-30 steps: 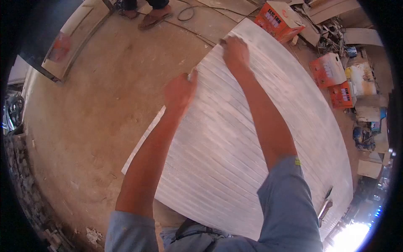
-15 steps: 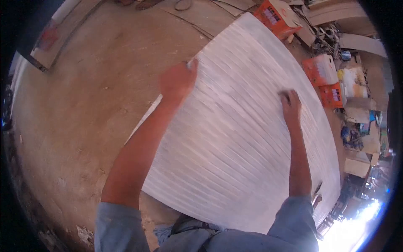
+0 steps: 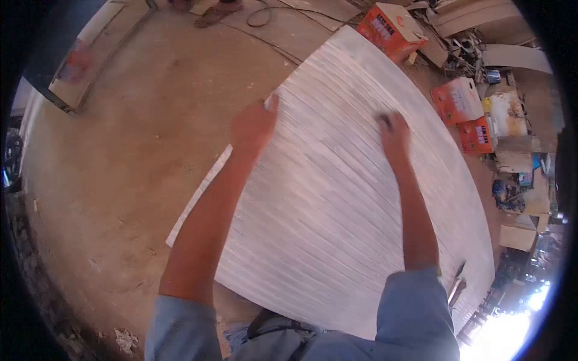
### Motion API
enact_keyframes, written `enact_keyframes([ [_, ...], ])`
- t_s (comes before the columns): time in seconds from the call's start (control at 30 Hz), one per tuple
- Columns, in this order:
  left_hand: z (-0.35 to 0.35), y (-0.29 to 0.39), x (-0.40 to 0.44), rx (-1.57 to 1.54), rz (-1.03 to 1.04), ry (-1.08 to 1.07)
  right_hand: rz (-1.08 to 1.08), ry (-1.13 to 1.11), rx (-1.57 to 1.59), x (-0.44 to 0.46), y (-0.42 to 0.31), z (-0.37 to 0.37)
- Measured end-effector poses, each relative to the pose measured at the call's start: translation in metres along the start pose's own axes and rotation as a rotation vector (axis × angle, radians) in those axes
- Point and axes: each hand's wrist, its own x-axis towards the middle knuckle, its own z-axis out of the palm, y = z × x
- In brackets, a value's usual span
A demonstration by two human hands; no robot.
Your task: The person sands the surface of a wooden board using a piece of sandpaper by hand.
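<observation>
A large whitish panel [image 3: 325,198] with ribbed, streaked lines lies in front of my body. My left hand [image 3: 254,125] is closed at its left edge, fingers curled over the rim. On the panel's upper right part rests my right hand [image 3: 397,137], fingers bent and closed around a small dark thing [image 3: 385,122]; blur hides what it is. Near my right elbow a thin dark tool [image 3: 460,269] and a brownish piece [image 3: 456,292] lie on the panel.
Brown floor [image 3: 132,168] spreads at left. Orange-and-white cartons [image 3: 391,33] stand along the right, with scraps and boxes [image 3: 518,234] beyond. A dark metal frame [image 3: 60,102] is at upper left. A cable [image 3: 259,18] and a person's foot [image 3: 226,9] show at the top.
My right hand has moved left and slightly up across the panel, with the dark thing in it. My left hand stays at the edge. The view has shifted a little.
</observation>
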Motion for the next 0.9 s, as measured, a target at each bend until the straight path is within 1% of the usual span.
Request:
enact_keyframes([
  [0.03,0.004,-0.003,0.0,0.025,0.033,0.029,0.0,-0.004,-0.047,-0.021,0.021,-0.014],
  [0.07,0.0,-0.003,-0.001,0.01,0.033,0.018,0.052,-0.013,-0.102,-0.06,0.056,-0.043],
  [0.13,-0.011,-0.004,0.001,0.026,0.027,-0.067,0.175,-0.023,-0.211,-0.141,0.118,-0.103],
  [0.17,-0.009,-0.005,0.002,0.017,0.026,-0.071,0.213,-0.023,-0.213,-0.158,0.13,-0.119],
  [0.27,-0.004,-0.006,0.004,0.021,0.04,-0.046,0.251,-0.023,-0.131,-0.132,0.118,-0.108],
  [0.33,-0.006,-0.008,0.003,0.003,0.069,-0.009,0.28,-0.021,-0.022,-0.094,0.096,-0.085],
  [0.37,-0.007,-0.009,0.003,0.014,0.06,-0.001,0.125,0.002,0.037,-0.07,0.076,-0.068],
  [0.43,-0.01,-0.002,0.0,0.089,0.061,0.017,0.017,-0.031,0.076,-0.009,0.025,-0.028],
  [0.47,-0.011,-0.001,0.0,0.106,0.049,0.024,-0.131,0.121,-0.007,0.022,0.027,0.019],
  [0.5,-0.012,0.002,-0.001,0.087,0.025,-0.012,-0.118,0.074,-0.008,0.054,-0.02,0.028],
  [0.53,-0.014,0.002,0.0,0.068,0.004,-0.046,-0.115,0.046,0.071,0.086,-0.049,0.05],
  [0.57,-0.016,0.002,0.0,0.09,0.001,-0.038,-0.169,0.095,0.002,0.112,-0.072,0.071],
  [0.6,-0.019,0.003,0.0,0.07,-0.013,-0.075,-0.14,0.062,-0.01,0.136,-0.098,0.085],
  [0.63,-0.021,0.006,0.0,0.047,-0.022,-0.113,-0.108,0.03,-0.028,0.149,-0.113,0.089],
  [0.67,-0.017,0.005,0.001,0.059,-0.01,-0.111,-0.095,0.041,-0.022,0.148,-0.113,0.09],
  [0.73,-0.007,0.003,0.003,0.06,-0.027,0.011,-0.159,0.081,0.026,0.144,-0.105,0.085],
  [0.8,-0.004,0.0,0.007,0.092,-0.021,-0.01,-0.058,-0.012,0.011,0.105,-0.071,0.055],
  [0.83,-0.003,0.001,0.005,0.135,-0.03,-0.027,-0.054,0.007,0.023,0.076,-0.032,0.047],
  [0.87,-0.003,0.001,0.004,0.117,-0.021,-0.038,0.034,-0.026,-0.002,0.038,-0.001,0.019],
  [0.9,-0.003,0.0,0.005,0.102,-0.019,-0.03,0.025,-0.015,0.047,-0.003,0.048,-0.003],
])
